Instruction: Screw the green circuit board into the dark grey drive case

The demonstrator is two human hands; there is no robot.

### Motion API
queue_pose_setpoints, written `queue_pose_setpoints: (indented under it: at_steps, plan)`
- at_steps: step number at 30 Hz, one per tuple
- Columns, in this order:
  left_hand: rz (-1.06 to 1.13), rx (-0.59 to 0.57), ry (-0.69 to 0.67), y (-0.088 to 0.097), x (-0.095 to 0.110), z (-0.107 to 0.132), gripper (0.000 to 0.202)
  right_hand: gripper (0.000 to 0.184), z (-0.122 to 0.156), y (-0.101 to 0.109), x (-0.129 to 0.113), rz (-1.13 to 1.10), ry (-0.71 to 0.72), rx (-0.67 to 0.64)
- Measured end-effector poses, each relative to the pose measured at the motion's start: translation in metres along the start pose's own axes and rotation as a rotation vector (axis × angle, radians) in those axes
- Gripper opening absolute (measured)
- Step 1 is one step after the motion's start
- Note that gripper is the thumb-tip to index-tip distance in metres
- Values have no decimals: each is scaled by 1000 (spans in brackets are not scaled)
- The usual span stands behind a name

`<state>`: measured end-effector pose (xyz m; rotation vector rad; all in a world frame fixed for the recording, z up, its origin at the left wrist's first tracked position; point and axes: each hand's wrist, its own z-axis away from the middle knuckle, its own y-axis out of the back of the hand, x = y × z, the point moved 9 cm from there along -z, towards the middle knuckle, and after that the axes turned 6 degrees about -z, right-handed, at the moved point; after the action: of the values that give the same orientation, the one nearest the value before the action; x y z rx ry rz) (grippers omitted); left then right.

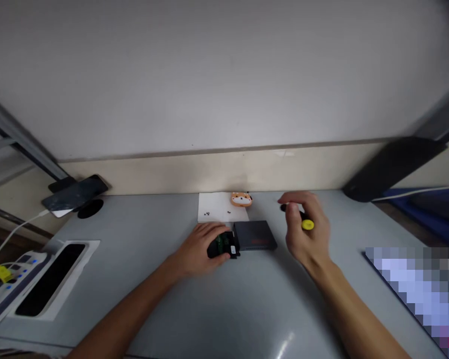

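Note:
My left hand (204, 244) rests on the grey table (247, 309) and grips a small black part with a green circuit board (223, 245) showing. That part sits against the left end of a dark grey box-shaped device (255, 235). My right hand (307, 232) hovers to the right of the device, closed around a screwdriver with a black and yellow handle (306, 223). Behind the device lies a white sheet of paper (219, 205) with several tiny dark screws (207, 214) on it.
A small orange and white animal figure (241, 199) sits at the paper's far edge. A phone (75, 194) leans at the back left. A white power strip (7, 271) and a black tray (50, 279) lie at the left. A dark lamp arm (392, 167) reaches in at right.

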<state>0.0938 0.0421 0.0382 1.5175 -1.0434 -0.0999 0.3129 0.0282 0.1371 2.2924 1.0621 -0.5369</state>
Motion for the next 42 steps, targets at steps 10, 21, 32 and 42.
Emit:
queue_pose_setpoints:
  at_steps: [10, 21, 32, 42]
  plan:
    - [65, -37, 6, -3, -5, 1, 56, 45, 25, -53, 28, -121, -448, -392]
    - [81, -40, 0, -3, -8, 1, 59, 44, 27, -56, 44, -108, -521, -363]
    - [66, -26, -3, -4, -8, 2, 53, 41, 32, -68, 41, -130, -443, -454]
    - [90, -27, 16, -2, -7, 3, 55, 37, 33, -66, 49, -134, -478, -428]
